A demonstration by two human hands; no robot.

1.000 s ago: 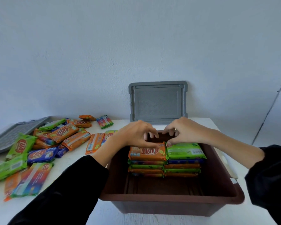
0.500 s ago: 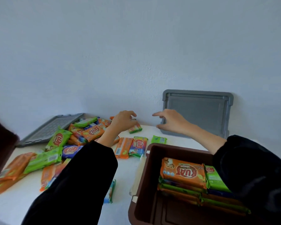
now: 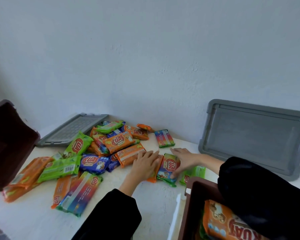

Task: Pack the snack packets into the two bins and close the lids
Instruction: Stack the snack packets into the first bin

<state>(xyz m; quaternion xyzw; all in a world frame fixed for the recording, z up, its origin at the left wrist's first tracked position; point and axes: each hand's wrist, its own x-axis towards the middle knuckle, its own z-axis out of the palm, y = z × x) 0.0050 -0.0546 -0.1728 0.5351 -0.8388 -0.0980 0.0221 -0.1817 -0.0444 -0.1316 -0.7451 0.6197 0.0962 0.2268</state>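
Head view: gathering packets, mid-task. Left hand (image 3: 145,164) flat, fingers straight, lying over end of orange packet (image 3: 128,155) at centre. Right hand (image 3: 184,160) spread, thumb on multicolour packet (image 3: 169,168), no grip closed yet. Pile (image 3: 93,153) centre-left on surface (image 3: 145,196). Part-filled bin (image 3: 192,205) lower right, second bin (image 3: 10,144) at left edge. Flat lid (image 3: 71,130) and leaning lid (image 3: 255,139) both off. Next, likely: pinch the packets, lift over bin rim. Right sleeve crowds that rim; bare surface in front gives room

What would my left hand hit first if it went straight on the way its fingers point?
Probably the rainbow-striped packet lying near the wall. The left hand points forward and slightly right, over bare table, then that packet. Depth is unclear, so it could slip past.
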